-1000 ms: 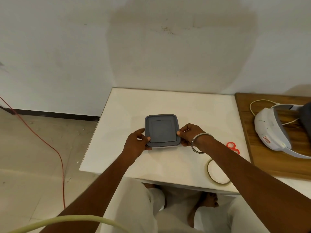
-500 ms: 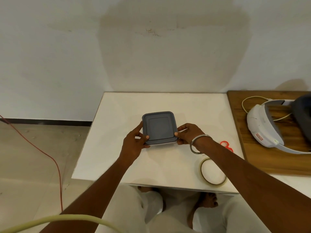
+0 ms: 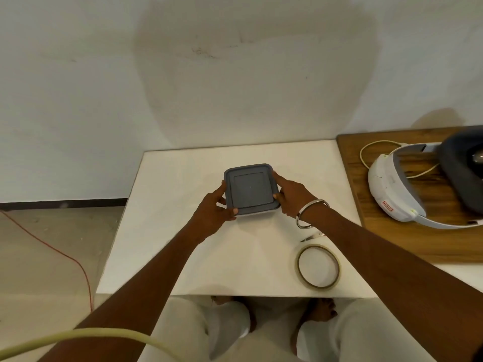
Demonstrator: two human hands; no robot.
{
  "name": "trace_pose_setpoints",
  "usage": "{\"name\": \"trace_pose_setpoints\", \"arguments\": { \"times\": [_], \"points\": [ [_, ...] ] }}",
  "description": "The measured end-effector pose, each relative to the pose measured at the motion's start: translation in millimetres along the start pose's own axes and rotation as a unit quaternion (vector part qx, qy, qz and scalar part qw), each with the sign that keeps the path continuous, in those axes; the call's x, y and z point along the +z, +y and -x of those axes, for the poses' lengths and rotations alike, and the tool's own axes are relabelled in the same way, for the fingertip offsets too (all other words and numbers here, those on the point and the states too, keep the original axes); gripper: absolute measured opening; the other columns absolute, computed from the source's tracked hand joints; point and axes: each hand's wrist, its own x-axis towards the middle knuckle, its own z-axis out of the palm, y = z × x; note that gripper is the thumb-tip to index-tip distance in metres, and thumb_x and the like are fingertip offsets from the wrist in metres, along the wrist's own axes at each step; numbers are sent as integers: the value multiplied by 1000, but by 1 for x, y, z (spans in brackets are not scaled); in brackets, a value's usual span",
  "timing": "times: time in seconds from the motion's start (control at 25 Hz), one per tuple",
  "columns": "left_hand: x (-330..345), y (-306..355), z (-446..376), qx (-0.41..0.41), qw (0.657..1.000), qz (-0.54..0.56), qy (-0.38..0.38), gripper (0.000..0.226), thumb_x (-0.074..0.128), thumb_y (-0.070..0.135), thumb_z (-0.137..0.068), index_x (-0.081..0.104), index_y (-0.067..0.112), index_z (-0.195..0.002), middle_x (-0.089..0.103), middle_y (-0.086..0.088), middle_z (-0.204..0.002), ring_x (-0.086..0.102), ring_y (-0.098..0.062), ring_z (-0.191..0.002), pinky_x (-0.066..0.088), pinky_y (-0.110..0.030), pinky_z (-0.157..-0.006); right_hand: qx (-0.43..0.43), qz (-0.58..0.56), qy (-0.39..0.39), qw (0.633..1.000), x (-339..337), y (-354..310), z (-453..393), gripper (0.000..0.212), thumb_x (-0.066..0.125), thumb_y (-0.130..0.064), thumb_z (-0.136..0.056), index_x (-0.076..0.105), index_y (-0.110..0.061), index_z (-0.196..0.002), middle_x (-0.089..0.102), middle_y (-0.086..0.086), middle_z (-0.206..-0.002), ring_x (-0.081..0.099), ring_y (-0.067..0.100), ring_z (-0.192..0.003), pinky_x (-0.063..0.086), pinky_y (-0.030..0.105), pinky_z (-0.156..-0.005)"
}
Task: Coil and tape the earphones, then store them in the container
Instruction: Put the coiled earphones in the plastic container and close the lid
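One lidded container (image 3: pixel 250 189) in two-handed grip, left hand (image 3: pixel 213 214) and right hand (image 3: pixel 292 197); one tape roll (image 3: pixel 317 266) nearby.

Matt grey plastic lid (image 3: pixel 250 189)

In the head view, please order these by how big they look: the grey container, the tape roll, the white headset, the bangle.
1. white headset
2. grey container
3. tape roll, nearer the camera, so its place against the container is unsure
4. bangle

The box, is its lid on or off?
On. The grey lid covers the box; both hands hold its sides.
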Motion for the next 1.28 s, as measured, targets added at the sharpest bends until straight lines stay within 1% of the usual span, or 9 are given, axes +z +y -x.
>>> {"name": "trace_pose_setpoints", "arguments": {
  "times": [0.08,0.2,0.32,0.56,0.76,0.88,1.04,1.16,1.28],
  "points": [
    [15,11,-9,16,998,-62,-11,81,64,6,-88,18,29,-150,49,-5,-112,63,-26,-93,54,-24,-78,9,5,44,999,-10,11,1,63,48,-8,-94,18,-17,-148,59,18,-104,54,24,-85,43,27,-79],
    [50,28,-32,35,994,-98,37,71,60,3,-89,27,23,-149,49,-12,-124,64,-26,-100,55,-31,-85,29,15,86,996,-33,33,2,55,50,-7,-93,31,-13,-144,62,20,-110,60,31,-96,41,26,-77],
    [81,45,-53,49,992,-102,61,63,61,6,-90,35,19,-146,55,-15,-122,61,-26,-104,54,-36,-90,42,76,107,990,-55,55,-2,51,48,-8,-94,33,-12,-142,60,22,-114,59,36,-101,42,30,-80],
    [112,73,-77,92,984,-146,48,57,59,13,-93,36,13,-144,58,-14,-122,57,-24,-112,39,-18,-86,84,151,125,977,-79,91,-19,53,47,-7,-94,28,-13,-143,58,22,-116,59,39,-101,49,42,-87],
    [124,81,-89,87,985,-140,43,58,58,10,-93,33,11,-146,55,-11,-106,55,-17,-91,49,-23,-81,92,191,137,968,-82,104,-23,51,46,-10,-95,27,-9,-142,57,22,-117,61,37,-98,51,41,-86],
    [125,82,-90,86,988,-126,35,68,61,11,-91,26,16,-149,54,-16,-120,59,-23,-98,55,-40,-90,90,179,141,969,-83,105,-18,56,44,-11,-96,18,-11,-146,56,22,-119,61,36,-99,50,41,-87],
    [122,66,-67,21,993,-111,29,95,69,23,-86,1,29,-152,41,-12,-138,59,-32,-111,51,-46,-95,116,243,184,945,-77,100,-1,60,49,-20,-94,19,-8,-145,50,21,-126,55,36,-110,46,43,-95],
    [127,42,-20,-32,990,-130,32,77,67,25,-87,20,16,-148,39,-10,-139,53,-25,-120,43,-27,-100,39,279,216,935,-57,89,25,48,53,-19,-89,39,-11,-134,47,17,-129,48,33,-115,44,42,-100],
    [138,22,32,-30,983,-181,13,55,69,34,-84,40,14,-127,42,-4,-123,53,-18,-107,39,-19,-83,-75,240,134,958,-31,83,51,38,57,-14,-87,52,-16,-125,48,7,-127,48,25,-113,46,35,-96]
  ]
}}
